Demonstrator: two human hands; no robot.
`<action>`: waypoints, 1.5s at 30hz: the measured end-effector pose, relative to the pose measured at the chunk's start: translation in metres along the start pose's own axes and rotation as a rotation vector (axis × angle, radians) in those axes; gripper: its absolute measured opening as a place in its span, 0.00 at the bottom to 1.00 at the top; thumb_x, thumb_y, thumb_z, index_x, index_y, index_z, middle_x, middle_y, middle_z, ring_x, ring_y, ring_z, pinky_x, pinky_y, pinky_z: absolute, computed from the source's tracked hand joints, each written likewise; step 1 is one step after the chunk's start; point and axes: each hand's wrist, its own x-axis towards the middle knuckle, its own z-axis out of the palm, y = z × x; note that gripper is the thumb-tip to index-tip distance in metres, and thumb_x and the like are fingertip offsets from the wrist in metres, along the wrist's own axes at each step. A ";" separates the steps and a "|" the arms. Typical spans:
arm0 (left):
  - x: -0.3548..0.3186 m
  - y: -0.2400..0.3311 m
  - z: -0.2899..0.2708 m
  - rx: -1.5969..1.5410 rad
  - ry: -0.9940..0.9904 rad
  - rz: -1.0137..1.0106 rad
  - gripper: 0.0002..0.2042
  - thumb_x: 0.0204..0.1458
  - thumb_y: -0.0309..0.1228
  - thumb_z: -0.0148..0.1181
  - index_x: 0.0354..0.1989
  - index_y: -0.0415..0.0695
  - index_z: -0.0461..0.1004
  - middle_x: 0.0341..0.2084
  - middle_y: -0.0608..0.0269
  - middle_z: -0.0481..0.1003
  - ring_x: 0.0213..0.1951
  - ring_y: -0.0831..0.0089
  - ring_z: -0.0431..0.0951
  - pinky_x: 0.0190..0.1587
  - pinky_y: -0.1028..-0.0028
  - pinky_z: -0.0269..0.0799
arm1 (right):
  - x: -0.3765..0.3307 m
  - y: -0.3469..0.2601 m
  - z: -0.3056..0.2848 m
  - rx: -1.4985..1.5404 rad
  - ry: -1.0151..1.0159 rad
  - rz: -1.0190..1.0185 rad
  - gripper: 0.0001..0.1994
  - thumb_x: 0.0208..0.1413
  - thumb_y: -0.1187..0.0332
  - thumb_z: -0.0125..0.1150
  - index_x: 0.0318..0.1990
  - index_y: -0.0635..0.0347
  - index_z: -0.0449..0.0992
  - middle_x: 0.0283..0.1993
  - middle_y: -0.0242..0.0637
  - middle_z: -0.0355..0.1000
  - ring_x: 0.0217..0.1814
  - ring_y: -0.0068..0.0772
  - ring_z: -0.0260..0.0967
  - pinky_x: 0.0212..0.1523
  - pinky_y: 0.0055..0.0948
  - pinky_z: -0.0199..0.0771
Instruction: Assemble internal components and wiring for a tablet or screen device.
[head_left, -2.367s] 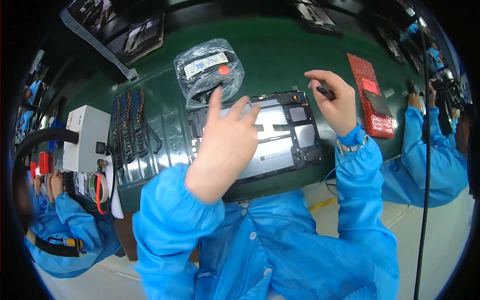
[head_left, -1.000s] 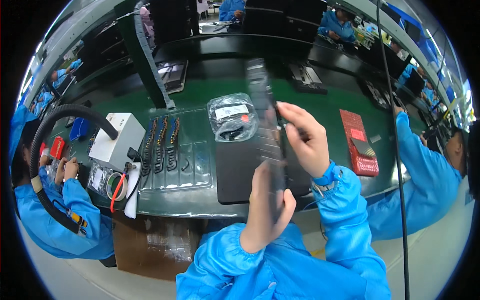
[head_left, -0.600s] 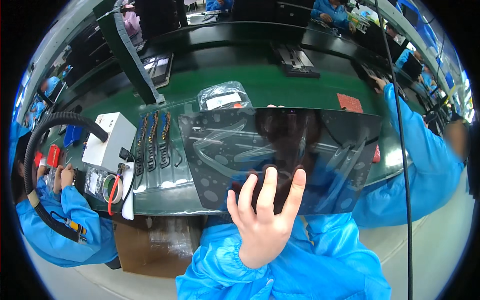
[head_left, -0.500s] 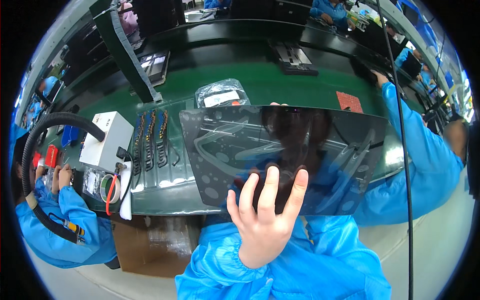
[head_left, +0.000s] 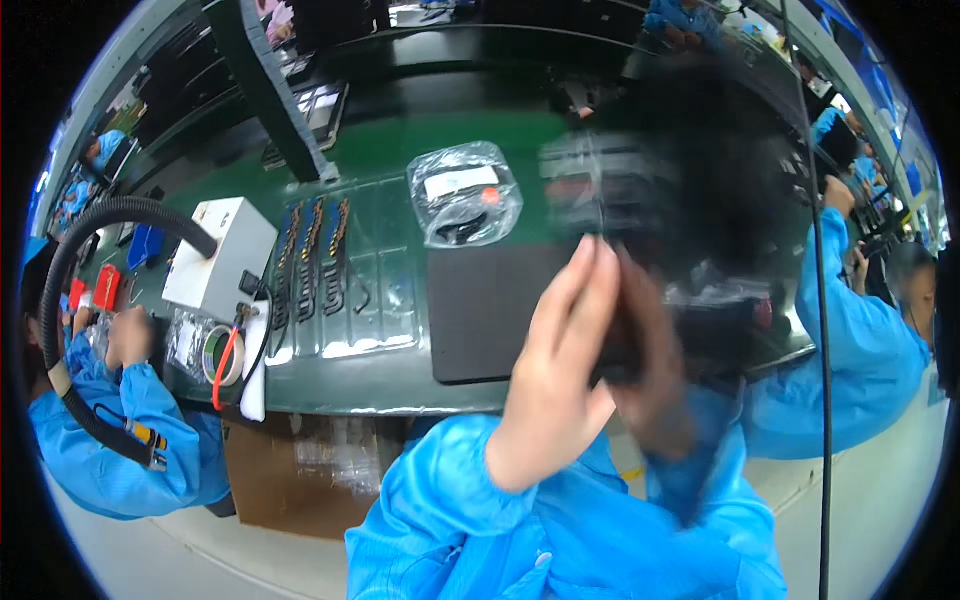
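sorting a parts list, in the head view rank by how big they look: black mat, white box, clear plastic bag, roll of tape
1. black mat, though partly hidden by the left hand
2. white box
3. clear plastic bag, close to the box, so that order is unsure
4. roll of tape

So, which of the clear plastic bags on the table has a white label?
The bag at the table's middle, above the black mat; the other bag by the white box shows none.

Glossy, perhaps glass panel [head_left: 700, 200]; matt mat [head_left: 480, 320]
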 end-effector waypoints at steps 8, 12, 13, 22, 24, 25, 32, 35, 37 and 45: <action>-0.038 -0.038 0.058 -1.369 0.253 -0.798 0.13 0.53 0.24 0.51 0.48 0.41 0.65 0.43 0.60 0.70 0.44 0.71 0.71 0.46 0.70 0.71 | -0.017 0.040 0.001 -0.875 -0.663 0.071 0.19 0.41 0.68 0.59 0.46 0.51 0.73 0.45 0.33 0.69 0.39 0.38 0.71 0.36 0.32 0.73; -0.049 -0.061 0.053 -1.482 0.198 -0.912 0.13 0.55 0.29 0.49 0.48 0.40 0.65 0.45 0.62 0.69 0.47 0.73 0.69 0.51 0.69 0.66 | -0.042 0.062 0.010 -0.872 -0.791 0.243 0.22 0.39 0.74 0.57 0.48 0.52 0.71 0.46 0.34 0.68 0.40 0.39 0.70 0.39 0.32 0.72; -0.051 -0.067 0.048 -1.481 0.192 -0.922 0.13 0.55 0.29 0.49 0.48 0.40 0.65 0.45 0.62 0.69 0.47 0.73 0.69 0.51 0.69 0.66 | -0.048 0.069 0.009 -0.882 -0.777 0.277 0.23 0.39 0.74 0.57 0.48 0.52 0.71 0.46 0.33 0.67 0.39 0.39 0.70 0.38 0.32 0.73; -0.072 -0.057 -0.074 0.049 -0.421 -0.300 0.15 0.47 0.27 0.57 0.45 0.39 0.69 0.40 0.54 0.70 0.43 0.59 0.69 0.46 0.66 0.65 | -0.063 0.056 -0.014 -0.892 -0.555 0.158 0.25 0.38 0.76 0.57 0.49 0.48 0.69 0.54 0.36 0.61 0.38 0.41 0.71 0.32 0.33 0.75; -0.076 -0.066 -0.090 0.433 -0.169 -0.228 0.17 0.43 0.26 0.59 0.44 0.39 0.70 0.38 0.54 0.70 0.41 0.56 0.68 0.43 0.64 0.64 | -0.070 0.049 -0.029 -0.790 -0.380 0.328 0.23 0.41 0.74 0.57 0.49 0.52 0.69 0.48 0.41 0.65 0.39 0.44 0.70 0.34 0.33 0.73; -0.073 -0.073 -0.094 0.474 -0.114 -0.284 0.17 0.42 0.26 0.60 0.43 0.39 0.70 0.38 0.54 0.70 0.40 0.56 0.68 0.43 0.64 0.64 | -0.078 0.044 -0.040 -0.738 -0.294 0.425 0.21 0.43 0.73 0.56 0.49 0.56 0.69 0.45 0.44 0.66 0.38 0.46 0.69 0.35 0.33 0.72; -0.059 -0.095 -0.087 0.280 -0.213 -0.450 0.19 0.38 0.26 0.65 0.42 0.36 0.72 0.33 0.57 0.72 0.31 0.62 0.71 0.34 0.71 0.68 | -0.144 0.033 -0.073 -0.569 -0.311 0.771 0.20 0.50 0.66 0.56 0.48 0.71 0.67 0.42 0.47 0.66 0.45 0.42 0.66 0.47 0.31 0.64; -0.059 -0.088 -0.089 0.209 -0.145 -0.457 0.18 0.36 0.25 0.66 0.39 0.36 0.74 0.30 0.59 0.73 0.28 0.64 0.71 0.31 0.72 0.68 | -0.147 0.027 -0.073 -0.097 -0.066 0.972 0.22 0.53 0.69 0.52 0.55 0.67 0.61 0.45 0.38 0.68 0.41 0.26 0.66 0.42 0.21 0.65; -0.052 -0.080 -0.092 0.233 -0.093 -0.353 0.17 0.35 0.25 0.66 0.37 0.37 0.75 0.29 0.59 0.73 0.27 0.65 0.71 0.30 0.72 0.68 | -0.151 0.016 -0.076 0.296 0.221 1.133 0.25 0.52 0.73 0.50 0.59 0.64 0.56 0.47 0.38 0.67 0.42 0.21 0.67 0.37 0.16 0.65; 0.065 -0.089 -0.097 0.321 0.266 0.047 0.11 0.43 0.22 0.58 0.38 0.39 0.73 0.25 0.57 0.67 0.26 0.61 0.70 0.28 0.70 0.66 | -0.039 0.095 -0.080 0.831 0.438 1.140 0.08 0.55 0.65 0.51 0.40 0.53 0.71 0.35 0.29 0.73 0.09 0.14 0.43 0.10 0.12 0.41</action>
